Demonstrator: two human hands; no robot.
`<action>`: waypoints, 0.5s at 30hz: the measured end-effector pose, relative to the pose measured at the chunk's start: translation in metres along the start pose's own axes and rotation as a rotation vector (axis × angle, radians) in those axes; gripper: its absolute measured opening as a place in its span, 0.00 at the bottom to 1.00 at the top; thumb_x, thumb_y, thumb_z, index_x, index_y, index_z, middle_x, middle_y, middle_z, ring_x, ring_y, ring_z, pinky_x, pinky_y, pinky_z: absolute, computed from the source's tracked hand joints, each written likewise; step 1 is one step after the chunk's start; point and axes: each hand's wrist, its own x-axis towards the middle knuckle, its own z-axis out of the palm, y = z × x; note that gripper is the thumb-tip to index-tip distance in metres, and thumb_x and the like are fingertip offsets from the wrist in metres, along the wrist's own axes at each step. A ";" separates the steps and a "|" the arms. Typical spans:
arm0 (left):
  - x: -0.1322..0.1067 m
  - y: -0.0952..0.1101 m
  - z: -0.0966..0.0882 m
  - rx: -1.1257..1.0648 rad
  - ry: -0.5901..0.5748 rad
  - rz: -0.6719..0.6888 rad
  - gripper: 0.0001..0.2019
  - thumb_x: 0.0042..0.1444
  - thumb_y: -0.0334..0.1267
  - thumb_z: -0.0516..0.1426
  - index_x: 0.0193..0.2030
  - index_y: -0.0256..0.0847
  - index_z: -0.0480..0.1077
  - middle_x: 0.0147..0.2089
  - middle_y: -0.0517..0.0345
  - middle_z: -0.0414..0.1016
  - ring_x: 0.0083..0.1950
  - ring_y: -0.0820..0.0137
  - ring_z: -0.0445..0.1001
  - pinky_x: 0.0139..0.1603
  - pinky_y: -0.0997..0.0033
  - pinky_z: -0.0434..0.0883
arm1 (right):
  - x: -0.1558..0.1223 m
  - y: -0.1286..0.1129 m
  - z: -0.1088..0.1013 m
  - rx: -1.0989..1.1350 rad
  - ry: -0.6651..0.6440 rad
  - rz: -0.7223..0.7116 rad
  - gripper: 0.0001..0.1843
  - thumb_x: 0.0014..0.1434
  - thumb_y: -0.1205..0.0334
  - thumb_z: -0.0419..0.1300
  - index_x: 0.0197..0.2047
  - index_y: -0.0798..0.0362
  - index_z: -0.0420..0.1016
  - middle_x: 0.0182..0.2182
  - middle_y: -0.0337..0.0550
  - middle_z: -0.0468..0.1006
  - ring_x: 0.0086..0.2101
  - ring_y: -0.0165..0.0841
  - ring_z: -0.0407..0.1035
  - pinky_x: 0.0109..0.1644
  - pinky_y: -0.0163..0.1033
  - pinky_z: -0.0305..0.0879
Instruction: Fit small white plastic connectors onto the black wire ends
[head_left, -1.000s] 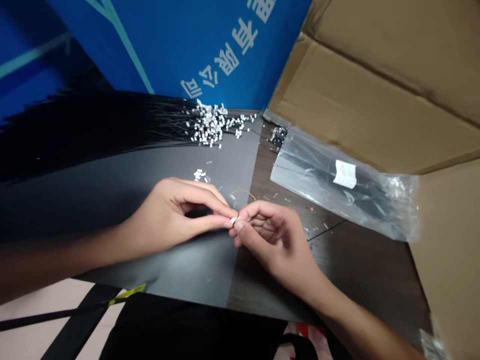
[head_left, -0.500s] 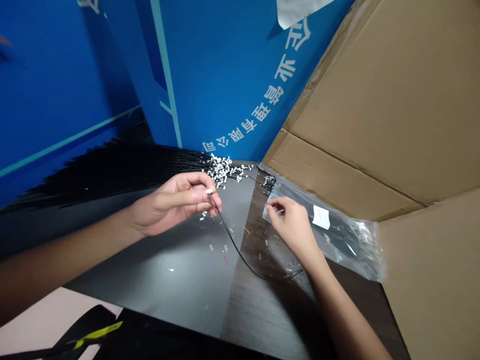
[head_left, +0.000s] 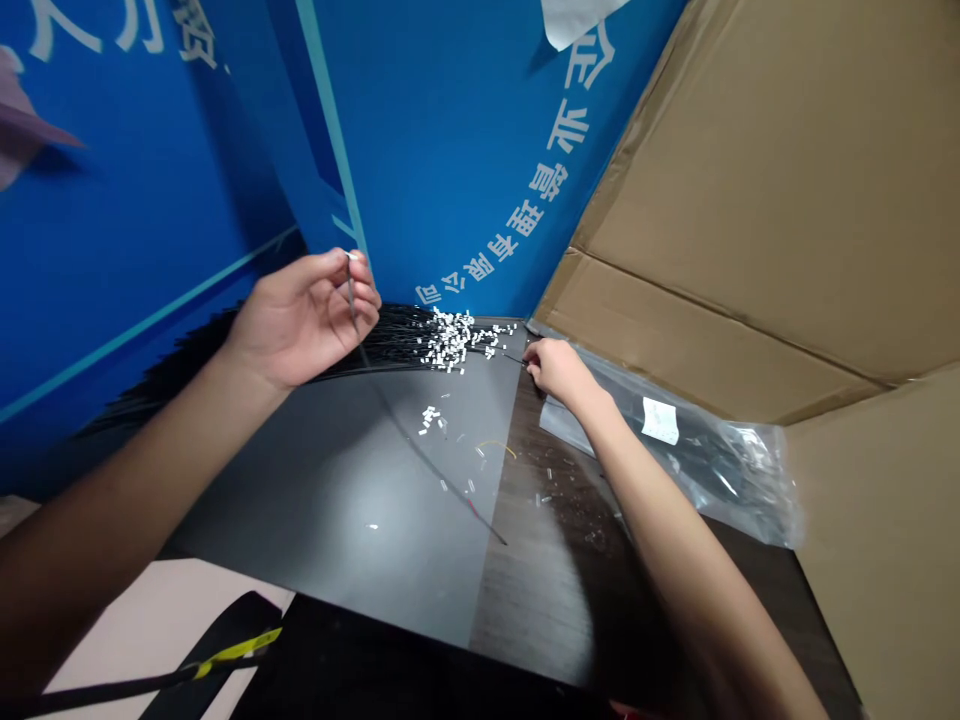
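Raised at the left, my left hand (head_left: 307, 320) pinches the white-tipped end of a thin black cable (head_left: 420, 455) between thumb and fingers. The cable hangs down to the right, smeared by motion, its far end low over the table. My right hand (head_left: 559, 370) is at the mouth of a clear plastic bag (head_left: 720, 470), fingers curled together over the spot where dark cable ends lay. What its fingertips hold is hidden. Behind my left hand lies a large bundle of black cables (head_left: 401, 340), with many white tips (head_left: 450, 335) at its right end.
A blue panel with white characters (head_left: 450, 150) stands behind the table (head_left: 300, 500). Cardboard (head_left: 787, 200) walls the right side. Small white pieces (head_left: 430, 418), clear bits and a yellow strand (head_left: 499, 445) lie on the tabletop. A yellow-marked black strap (head_left: 232, 655) is at lower left.
My left hand has moved up and left, drawing the black cable along with it. My right hand has shifted up to the bag's mouth. The view has tilted slightly.
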 end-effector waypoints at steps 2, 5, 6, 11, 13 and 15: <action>0.005 0.010 -0.004 0.010 -0.008 0.001 0.13 0.58 0.47 0.71 0.35 0.47 0.73 0.29 0.60 0.72 0.36 0.70 0.66 0.43 0.68 0.76 | 0.000 0.001 0.000 -0.013 -0.014 -0.005 0.22 0.75 0.53 0.68 0.66 0.53 0.77 0.63 0.53 0.79 0.56 0.45 0.79 0.59 0.55 0.81; 0.011 0.024 -0.005 0.036 0.000 -0.012 0.14 0.58 0.40 0.72 0.34 0.45 0.71 0.29 0.62 0.71 0.35 0.72 0.65 0.46 0.69 0.76 | -0.002 0.002 -0.003 -0.032 -0.030 -0.020 0.22 0.75 0.53 0.68 0.66 0.53 0.77 0.63 0.53 0.79 0.56 0.45 0.79 0.59 0.56 0.80; 0.013 0.028 -0.005 0.049 0.007 -0.020 0.13 0.59 0.38 0.72 0.33 0.44 0.70 0.30 0.62 0.72 0.36 0.73 0.66 0.48 0.69 0.76 | -0.004 0.003 -0.004 -0.038 -0.035 -0.025 0.22 0.75 0.53 0.68 0.66 0.53 0.77 0.63 0.53 0.79 0.56 0.45 0.79 0.59 0.56 0.81; 0.031 0.033 -0.009 0.130 0.035 -0.057 0.11 0.60 0.36 0.72 0.37 0.41 0.74 0.41 0.53 0.83 0.49 0.66 0.77 0.63 0.58 0.77 | -0.011 0.005 -0.008 -0.076 -0.032 -0.021 0.21 0.75 0.53 0.68 0.66 0.52 0.77 0.63 0.53 0.79 0.56 0.45 0.79 0.59 0.55 0.80; 0.042 0.028 -0.014 0.167 0.020 -0.067 0.12 0.60 0.38 0.73 0.37 0.40 0.74 0.47 0.49 0.86 0.55 0.62 0.78 0.68 0.53 0.77 | -0.012 0.006 -0.008 -0.090 -0.030 -0.011 0.21 0.75 0.53 0.68 0.66 0.52 0.77 0.63 0.53 0.79 0.56 0.45 0.79 0.59 0.56 0.80; 0.055 0.021 -0.021 0.211 -0.007 -0.069 0.15 0.58 0.42 0.75 0.36 0.41 0.73 0.45 0.51 0.86 0.55 0.62 0.79 0.68 0.50 0.77 | -0.013 0.007 -0.007 -0.100 -0.042 -0.003 0.21 0.75 0.53 0.68 0.66 0.53 0.77 0.63 0.53 0.79 0.56 0.45 0.79 0.59 0.55 0.80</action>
